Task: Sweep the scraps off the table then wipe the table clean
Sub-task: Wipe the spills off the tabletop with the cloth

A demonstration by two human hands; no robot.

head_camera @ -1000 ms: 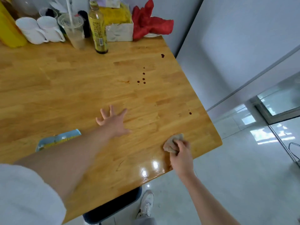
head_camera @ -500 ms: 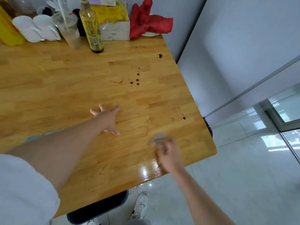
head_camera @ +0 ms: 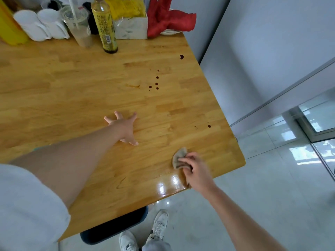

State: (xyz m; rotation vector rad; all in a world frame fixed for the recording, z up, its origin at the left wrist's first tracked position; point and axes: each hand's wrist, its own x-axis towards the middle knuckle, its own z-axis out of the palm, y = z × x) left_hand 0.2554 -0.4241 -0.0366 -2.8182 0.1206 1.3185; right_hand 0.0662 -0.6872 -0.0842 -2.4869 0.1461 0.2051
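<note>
Head view looks down on the table [head_camera: 72,91], and I place everything against it. My left hand [head_camera: 125,128] lies flat on the wood near the table's middle, fingers spread and straight, holding nothing. My right hand [head_camera: 194,171] is at the table's near right corner, its fingers curled round a crumpled grey-brown rag [head_camera: 179,157] and pressing it onto the surface just inside the near edge. A wet, shiny patch [head_camera: 168,183] sits at that edge, beside the rag.

Dark red drops mark the wood. A cluster of drops [head_camera: 156,84] lies right of the table's middle, beyond my left hand. One larger spot [head_camera: 181,56] sits close to the right edge, toward the far end. Another small spot [head_camera: 209,126] lies near the right edge, between the rag and the cluster, well apart from both.

Along the table's far edge stand two white cups [head_camera: 41,26], a clear plastic cup [head_camera: 79,28] with a straw, a bottle [head_camera: 105,26] with a yellow label, a white box [head_camera: 133,29] with yellow packets on it, and a red cloth [head_camera: 168,17] at the far right corner.

Below the near edge a dark bin [head_camera: 112,225] shows under the table, and my white shoes [head_camera: 159,225] stand on the pale floor beside it.
</note>
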